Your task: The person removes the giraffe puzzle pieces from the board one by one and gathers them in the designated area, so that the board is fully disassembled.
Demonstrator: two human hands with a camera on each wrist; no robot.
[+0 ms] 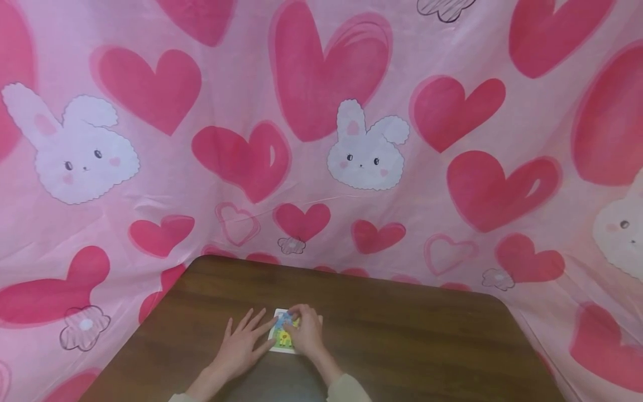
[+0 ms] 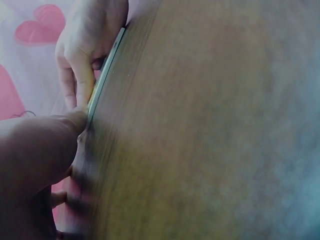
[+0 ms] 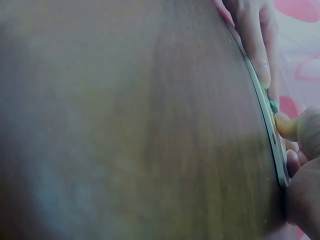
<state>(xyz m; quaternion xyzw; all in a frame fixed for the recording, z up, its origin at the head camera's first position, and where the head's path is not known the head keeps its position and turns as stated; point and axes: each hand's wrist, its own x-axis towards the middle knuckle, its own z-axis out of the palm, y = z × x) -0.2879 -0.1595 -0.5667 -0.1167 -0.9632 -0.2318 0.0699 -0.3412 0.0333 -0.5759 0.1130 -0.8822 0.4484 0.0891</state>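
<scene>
A small flat picture puzzle [image 1: 284,337] with a white border and a yellow giraffe on blue and green lies on the brown table. My left hand [image 1: 240,345] comes in from its left side, fingers straight and spread, with index finger and thumb resting on the board's left edge. Over the right part of the board, my right hand [image 1: 310,333] has thumb and index finger bent together, pinching a small piece at the picture; the hand covers much of it. In the right wrist view a teal bit of the puzzle piece [image 3: 273,105] shows beside the right thumb, above the board's thin edge [image 3: 267,115].
The dark wooden table [image 1: 412,340] has rounded far corners. Behind and beside it hangs a pink cloth [image 1: 241,100] printed with red hearts and white rabbits, reaching down to the table's far edge.
</scene>
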